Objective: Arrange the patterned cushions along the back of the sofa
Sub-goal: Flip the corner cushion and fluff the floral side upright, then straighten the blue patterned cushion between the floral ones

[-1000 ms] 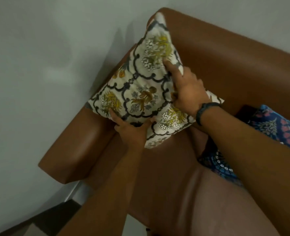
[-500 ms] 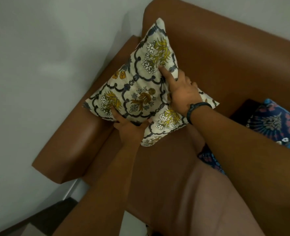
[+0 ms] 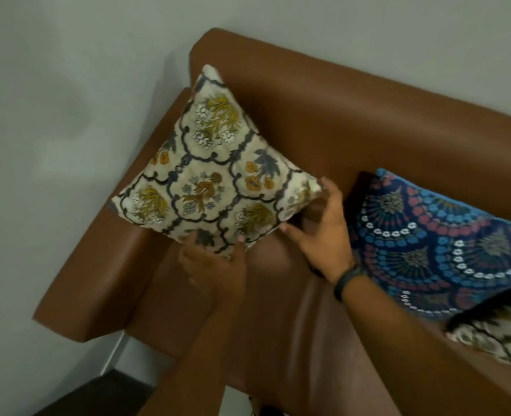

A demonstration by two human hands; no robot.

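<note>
A cream cushion [image 3: 212,175] with yellow flowers and dark scrolled lines stands on a corner in the left end of the brown sofa [image 3: 368,121], leaning against the backrest and armrest. My left hand [image 3: 215,259] grips its bottom corner from below. My right hand [image 3: 317,229] pinches its right corner, a black band on the wrist. To the right lies a blue cushion [image 3: 440,244] with pink and white scallop patterns. A cream and black patterned cushion [image 3: 500,334] overlaps its lower right edge.
The sofa's left armrest [image 3: 98,280] ends next to a grey wall [image 3: 53,145]. A dark floor strip [image 3: 98,394] shows at the bottom left. The brown seat [image 3: 293,325] lies under my forearms.
My right hand slid off the cushion's face to its right corner. The cushion now sits more upright in the sofa corner. The view shifted and shows more of the blue cushion.
</note>
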